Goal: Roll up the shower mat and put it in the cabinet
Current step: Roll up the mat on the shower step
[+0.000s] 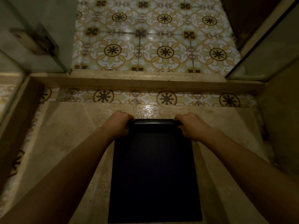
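Observation:
A dark, finely textured shower mat (153, 172) lies flat on the beige stone shower floor, reaching from the bottom of the view up to the middle. Its far edge is curled over into a thin roll (153, 122). My left hand (119, 125) grips the left end of that roll with fingers curled over it. At the right end, my right hand (190, 126) holds the roll the same way. Both forearms stretch forward along the mat's sides. No cabinet is in view.
A raised stone threshold (145, 81) crosses the view beyond the mat, with patterned floor tiles (155, 38) past it. A glass door with a metal hinge (37, 41) stands at the left, a glass panel (267, 50) at the right. Walls close in on both sides.

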Demonstrator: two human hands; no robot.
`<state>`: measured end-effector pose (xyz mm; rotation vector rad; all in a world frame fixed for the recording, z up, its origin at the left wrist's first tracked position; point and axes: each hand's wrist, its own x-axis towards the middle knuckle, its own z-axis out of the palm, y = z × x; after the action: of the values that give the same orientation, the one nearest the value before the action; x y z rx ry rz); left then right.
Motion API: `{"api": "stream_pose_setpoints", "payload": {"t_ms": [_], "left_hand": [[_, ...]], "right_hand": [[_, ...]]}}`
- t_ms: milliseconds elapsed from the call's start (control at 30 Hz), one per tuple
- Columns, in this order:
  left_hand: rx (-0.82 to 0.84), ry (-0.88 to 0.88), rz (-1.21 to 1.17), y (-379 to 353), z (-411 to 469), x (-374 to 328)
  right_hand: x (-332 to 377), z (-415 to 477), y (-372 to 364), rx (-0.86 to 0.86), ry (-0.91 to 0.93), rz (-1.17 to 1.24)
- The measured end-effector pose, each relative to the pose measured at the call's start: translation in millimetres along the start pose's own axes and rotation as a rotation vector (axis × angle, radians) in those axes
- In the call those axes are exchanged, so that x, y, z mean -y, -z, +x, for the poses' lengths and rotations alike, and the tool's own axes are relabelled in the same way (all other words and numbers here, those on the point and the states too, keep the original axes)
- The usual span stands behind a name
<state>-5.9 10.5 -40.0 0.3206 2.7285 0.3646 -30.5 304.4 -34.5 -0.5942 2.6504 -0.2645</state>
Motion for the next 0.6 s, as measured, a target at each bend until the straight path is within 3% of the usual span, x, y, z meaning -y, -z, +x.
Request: {"api": "stream_pose_setpoints", "payload": {"t_ms": [167,367,600], "left_hand": [[-0.05,0.015,0.027,1.3,1.7,-6.2],[0.11,0.06,-0.006,3.7,1.7,-2.8],[-0.037,-0.045,0.077,1.2,-4.5,-9.9]], "right_hand": [[0.2,2.4,-1.2,-0.033,-0.016,-0.035],[3.9,-0.9,2.5,0.026,0.015,-0.07],[6.6,-2.1,4.8,0.007,-0.02,-0.057]]}}
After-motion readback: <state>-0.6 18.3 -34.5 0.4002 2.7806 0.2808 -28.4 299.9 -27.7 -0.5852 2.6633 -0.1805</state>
